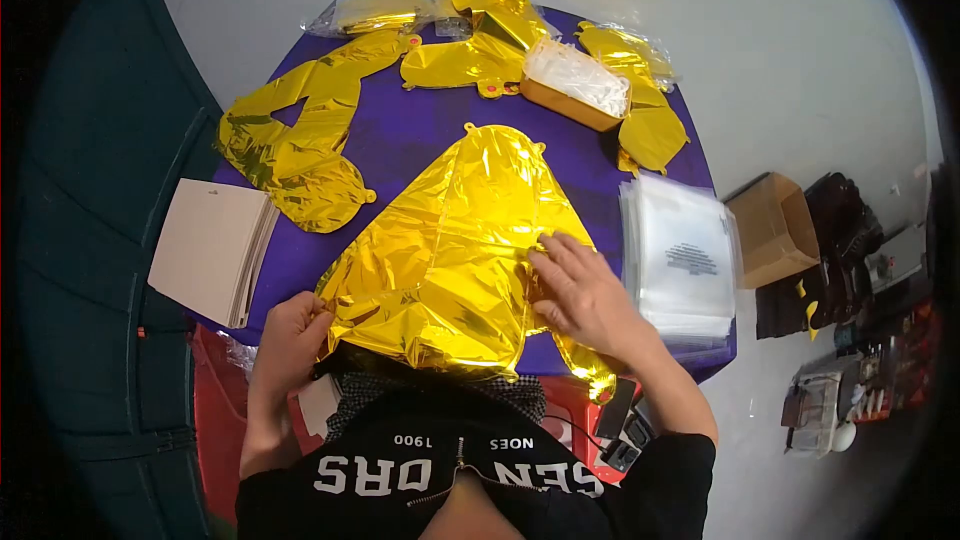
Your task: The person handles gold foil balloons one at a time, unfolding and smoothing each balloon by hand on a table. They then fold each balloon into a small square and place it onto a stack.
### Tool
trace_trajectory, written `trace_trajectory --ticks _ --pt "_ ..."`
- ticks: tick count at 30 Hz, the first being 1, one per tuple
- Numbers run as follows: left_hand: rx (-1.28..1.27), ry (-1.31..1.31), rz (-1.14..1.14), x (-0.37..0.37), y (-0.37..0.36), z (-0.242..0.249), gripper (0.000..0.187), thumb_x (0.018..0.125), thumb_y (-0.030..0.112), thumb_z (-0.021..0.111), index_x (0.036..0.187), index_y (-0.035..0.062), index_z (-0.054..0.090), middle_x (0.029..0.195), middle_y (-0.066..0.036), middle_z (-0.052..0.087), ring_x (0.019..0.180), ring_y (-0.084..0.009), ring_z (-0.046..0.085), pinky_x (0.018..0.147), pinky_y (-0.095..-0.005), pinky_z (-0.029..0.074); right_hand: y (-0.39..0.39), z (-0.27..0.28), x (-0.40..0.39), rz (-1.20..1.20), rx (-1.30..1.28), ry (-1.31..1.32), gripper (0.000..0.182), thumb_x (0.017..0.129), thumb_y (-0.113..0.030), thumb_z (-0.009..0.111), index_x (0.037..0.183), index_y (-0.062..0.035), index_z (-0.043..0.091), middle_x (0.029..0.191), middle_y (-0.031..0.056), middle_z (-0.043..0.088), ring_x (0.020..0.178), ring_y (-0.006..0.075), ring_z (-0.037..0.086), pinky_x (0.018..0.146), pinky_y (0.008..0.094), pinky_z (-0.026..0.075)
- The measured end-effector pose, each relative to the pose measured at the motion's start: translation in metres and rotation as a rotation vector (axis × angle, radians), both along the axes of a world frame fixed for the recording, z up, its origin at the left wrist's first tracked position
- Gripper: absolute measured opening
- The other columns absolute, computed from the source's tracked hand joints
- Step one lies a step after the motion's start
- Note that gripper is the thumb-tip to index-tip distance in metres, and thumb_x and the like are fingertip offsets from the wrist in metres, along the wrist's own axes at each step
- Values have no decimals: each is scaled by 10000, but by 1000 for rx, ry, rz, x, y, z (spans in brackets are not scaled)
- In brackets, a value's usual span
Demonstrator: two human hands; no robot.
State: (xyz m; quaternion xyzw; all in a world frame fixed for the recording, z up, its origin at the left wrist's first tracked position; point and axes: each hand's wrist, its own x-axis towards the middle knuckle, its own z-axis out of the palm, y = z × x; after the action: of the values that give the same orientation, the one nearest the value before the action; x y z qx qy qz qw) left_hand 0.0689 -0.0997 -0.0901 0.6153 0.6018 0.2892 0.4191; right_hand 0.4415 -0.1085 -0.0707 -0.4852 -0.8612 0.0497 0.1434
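Observation:
A flat, uninflated gold foil balloon [450, 250] lies creased across the near middle of the table, its rounded top pointing away from me. My left hand [290, 342] is closed on its lower left edge, with thumb and fingers pressed together. On the balloon's right side rests my right hand [585, 298], fingers stretched out and touching the foil. Below that hand, a narrow part of the gold foil hangs over the table's near edge.
More flat gold balloons [300, 140] lie along the far side of the purple table [390, 155]. A yellow box of white pieces [575, 105] stands there. Cardboard sheets [210, 245] are stacked left, clear plastic bags [680, 260] right. An open carton [775, 230] sits beyond.

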Motion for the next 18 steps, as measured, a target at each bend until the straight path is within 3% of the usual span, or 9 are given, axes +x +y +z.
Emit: trace_trajectory --ticks 4,7,18 --pt "9 31 -14 1 1 2 146 859 62 547 771 -55 544 595 -65 539 537 -92 513 479 -275 402 -5 6 21 -120 68 -40 528 804 -189 674 1258 23 506 1336 250 468 1267 413 414 1033 459 367" --pt "10 -9 1 2 1 -1 117 853 50 560 759 -18 546 593 7 500 514 -45 461 437 -233 349 -11 12 35 -172 78 -8 525 799 -171 680 1257 19 509 1345 242 464 1269 409 416 1037 455 366" --pt "1 18 4 8 1 7 149 848 59 569 726 -17 528 587 3 474 544 -46 443 459 -236 346 -27 13 46 -262 70 39 484 793 -137 683 1227 16 535 1353 227 464 1265 404 422 1036 439 380"
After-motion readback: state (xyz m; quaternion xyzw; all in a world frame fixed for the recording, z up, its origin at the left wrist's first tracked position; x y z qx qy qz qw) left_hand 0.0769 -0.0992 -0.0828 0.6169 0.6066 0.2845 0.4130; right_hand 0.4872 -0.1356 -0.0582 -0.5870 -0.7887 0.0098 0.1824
